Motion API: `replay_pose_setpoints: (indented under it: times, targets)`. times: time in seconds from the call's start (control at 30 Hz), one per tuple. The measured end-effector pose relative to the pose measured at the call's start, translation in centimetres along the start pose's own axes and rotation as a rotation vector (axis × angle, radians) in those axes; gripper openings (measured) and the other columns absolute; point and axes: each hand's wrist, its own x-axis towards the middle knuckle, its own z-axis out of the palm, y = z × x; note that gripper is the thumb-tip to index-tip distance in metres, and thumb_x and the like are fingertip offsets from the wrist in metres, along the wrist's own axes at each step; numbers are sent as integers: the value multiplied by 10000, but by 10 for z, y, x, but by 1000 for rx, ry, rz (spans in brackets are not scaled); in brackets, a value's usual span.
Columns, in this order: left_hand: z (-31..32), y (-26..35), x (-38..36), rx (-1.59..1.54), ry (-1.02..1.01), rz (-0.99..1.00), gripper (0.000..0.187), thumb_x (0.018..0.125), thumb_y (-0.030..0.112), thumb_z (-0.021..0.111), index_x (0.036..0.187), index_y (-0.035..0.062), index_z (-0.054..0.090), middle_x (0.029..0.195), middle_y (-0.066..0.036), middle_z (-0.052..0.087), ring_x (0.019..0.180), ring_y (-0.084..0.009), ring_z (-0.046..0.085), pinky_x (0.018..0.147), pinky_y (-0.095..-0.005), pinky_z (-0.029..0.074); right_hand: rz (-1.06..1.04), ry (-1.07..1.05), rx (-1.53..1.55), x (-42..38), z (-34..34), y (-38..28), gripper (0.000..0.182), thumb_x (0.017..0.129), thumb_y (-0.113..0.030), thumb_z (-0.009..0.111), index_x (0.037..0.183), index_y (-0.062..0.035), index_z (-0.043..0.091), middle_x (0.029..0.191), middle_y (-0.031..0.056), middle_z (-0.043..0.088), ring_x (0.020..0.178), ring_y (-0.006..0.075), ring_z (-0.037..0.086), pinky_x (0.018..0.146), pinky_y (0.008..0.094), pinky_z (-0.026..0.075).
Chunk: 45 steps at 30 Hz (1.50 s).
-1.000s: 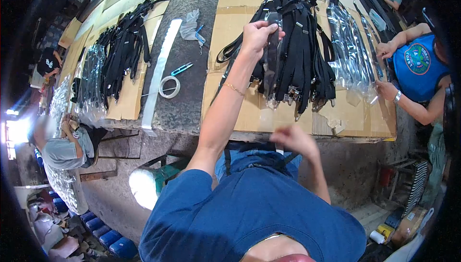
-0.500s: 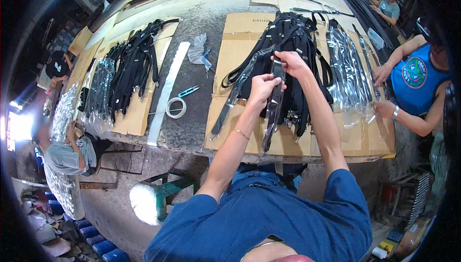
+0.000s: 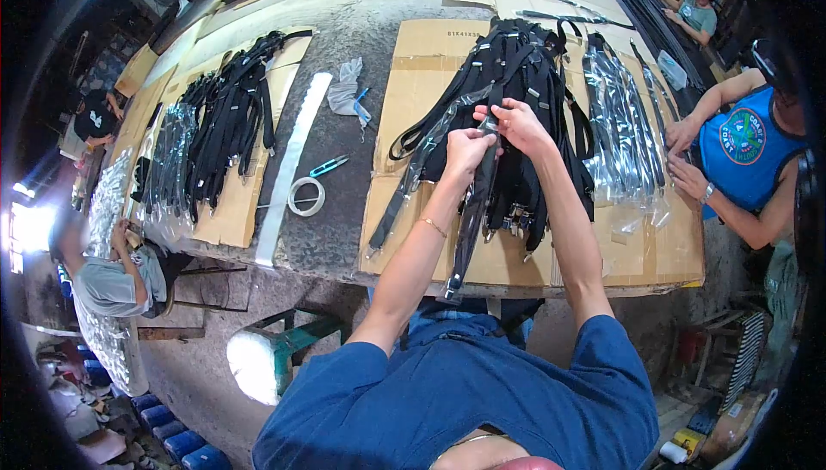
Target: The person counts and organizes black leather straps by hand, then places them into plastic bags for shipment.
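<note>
A black strap in a clear plastic sleeve hangs from my hands towards the table's front edge. My left hand pinches its upper part. Just to the right and slightly higher, my right hand holds the same bagged strap near its top, fingers bent around it. Beneath and behind both hands lies a pile of black straps with metal clips at the lower ends. Another bagged strap rests left of my hands on the cardboard.
Left on the table are a tape roll, blue snips, a white strip and a second strap pile. Bagged straps lie at right, beside a co-worker in a blue top. A stool stands below.
The bagged strap has moved down and left, its lower end now over the table edge. My hands have shifted slightly; the right-hand co-worker's hands are closer together.
</note>
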Motion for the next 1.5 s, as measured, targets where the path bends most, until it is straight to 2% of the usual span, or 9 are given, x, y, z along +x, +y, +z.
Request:
replay_pose_setpoints:
  times: [0.23,0.27,0.43,0.67,1.0,1.13,1.23,1.37,1.5]
  targets:
    - [1,11,7,-71,-20,13,100,807,-18,641,896,-50,608,781,-107,654,646,-166,653,562,-265,524,98,-32,93,36,-25,11,216,912,-221,580,839,-18,594,776,65,614,606,125,550,532,263,430]
    - [1,8,4,-69,-18,13,100,807,-18,641,896,-50,608,781,-107,654,646,-166,653,562,-265,524,126,-41,72,49,-37,13,278,917,-253,574,986,14,612,908,126,666,749,173,625,668,281,485]
    - [1,3,0,-27,25,42,112,814,-6,644,904,-60,603,800,-109,657,648,-162,654,569,-257,520,138,97,-255,59,-28,-5,226,884,-197,589,981,4,624,957,115,674,819,176,632,747,319,497]
    - [5,3,16,-105,42,65,130,880,63,598,923,-59,614,813,-120,666,660,-171,662,562,-263,507,150,-69,-22,50,-23,-15,227,911,-125,526,1081,15,583,1061,110,651,985,213,619,836,353,480]
    - [13,11,52,-223,107,108,136,896,87,587,912,-45,619,786,-115,676,621,-160,641,557,-259,501,153,-271,122,48,-36,-9,98,910,-164,553,972,-97,590,933,16,641,814,147,587,637,307,447]
    - [15,7,48,-198,56,125,137,886,66,600,927,-62,622,828,-127,681,620,-163,648,556,-268,513,235,-125,197,58,-30,-18,190,885,-278,612,931,-94,609,880,11,638,699,147,583,592,316,438]
    - [19,5,47,-200,100,154,145,879,59,608,947,-68,630,831,-121,683,655,-158,651,587,-249,521,9,42,42,74,-24,-15,183,843,-226,682,855,-71,585,738,25,586,577,123,509,478,291,391]
    - [23,-3,64,-300,165,139,106,879,72,613,907,-26,643,786,-90,675,634,-139,617,565,-249,488,-74,181,-67,58,-11,-18,208,845,-254,697,883,-93,571,748,4,594,583,127,560,455,288,402]
    - [26,7,56,-379,123,104,90,883,81,607,891,-2,642,749,-73,661,613,-132,604,535,-253,462,-105,39,-10,41,-12,-25,220,859,-206,679,1004,-87,564,801,3,604,651,122,575,504,279,423]
